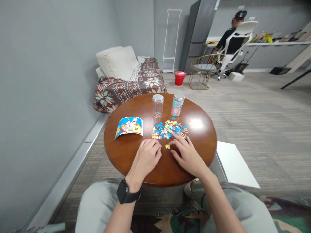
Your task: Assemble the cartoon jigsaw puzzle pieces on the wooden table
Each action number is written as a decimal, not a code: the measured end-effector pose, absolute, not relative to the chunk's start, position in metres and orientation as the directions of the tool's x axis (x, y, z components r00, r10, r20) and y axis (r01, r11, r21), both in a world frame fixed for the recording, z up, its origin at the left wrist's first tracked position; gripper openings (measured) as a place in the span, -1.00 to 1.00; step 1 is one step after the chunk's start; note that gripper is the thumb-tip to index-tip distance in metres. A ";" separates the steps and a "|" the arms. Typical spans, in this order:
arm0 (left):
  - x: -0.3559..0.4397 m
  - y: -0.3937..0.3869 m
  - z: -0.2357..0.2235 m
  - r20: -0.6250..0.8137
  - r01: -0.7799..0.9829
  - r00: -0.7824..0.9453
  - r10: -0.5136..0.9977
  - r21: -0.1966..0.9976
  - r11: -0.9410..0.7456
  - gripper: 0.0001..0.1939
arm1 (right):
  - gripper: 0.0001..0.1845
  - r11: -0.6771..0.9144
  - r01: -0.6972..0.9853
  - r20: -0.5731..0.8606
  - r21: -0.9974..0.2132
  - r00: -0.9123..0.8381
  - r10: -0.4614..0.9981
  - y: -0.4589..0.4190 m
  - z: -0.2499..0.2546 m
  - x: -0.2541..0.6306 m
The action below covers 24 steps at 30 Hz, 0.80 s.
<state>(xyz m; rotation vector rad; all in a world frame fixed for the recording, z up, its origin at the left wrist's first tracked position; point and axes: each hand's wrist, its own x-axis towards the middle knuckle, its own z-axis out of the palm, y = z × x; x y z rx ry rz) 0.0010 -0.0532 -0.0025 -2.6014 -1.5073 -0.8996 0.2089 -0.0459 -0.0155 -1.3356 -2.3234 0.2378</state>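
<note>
Round table [201,140] in a grey room: two hands are resting beside a puzzle pile [167,129].

Left hand [148,153] is lying half-curled before the pile; whether its bent fingers are holding anything cannot be told. Right hand [186,153] is resting with fingers spread, gripping nothing visible, its foremost fingertips overlying the pile's near edge. One yellow piece [167,146] is lying apart from the pile, between the hands. Behind, a clear jar [157,108] and a printed jar [177,106] are standing upright; a sheet [131,126] is bowing upward at left. Because pieces are crowding together, a broad finger sweep could scatter several; a backward shove could topple a jar; a dragging wrist could carry the yellow piece over the near rim.
</note>
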 end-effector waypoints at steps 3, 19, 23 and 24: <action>0.000 -0.054 -0.001 0.472 0.824 0.338 0.814 0.270 -0.498 -0.84 | -0.73 0.526 0.759 0.310 -0.383 -0.431 0.847 -0.045 -0.015 0.209; 0.000 -0.054 -0.003 0.402 0.672 0.532 0.745 0.335 -0.660 -0.77 | -0.73 0.552 0.708 0.363 -0.440 -0.423 0.831 -0.042 -0.016 0.212; 0.000 -0.054 -0.006 0.394 0.703 0.502 0.770 0.332 -0.629 -0.74 | -0.82 0.568 0.683 0.376 -0.459 -0.430 0.821 -0.041 -0.015 0.213; 0.001 -0.054 -0.006 0.390 0.713 0.491 0.779 0.334 -0.616 -0.73 | -0.84 0.574 0.675 0.377 -0.464 -0.436 0.817 -0.041 -0.015 0.213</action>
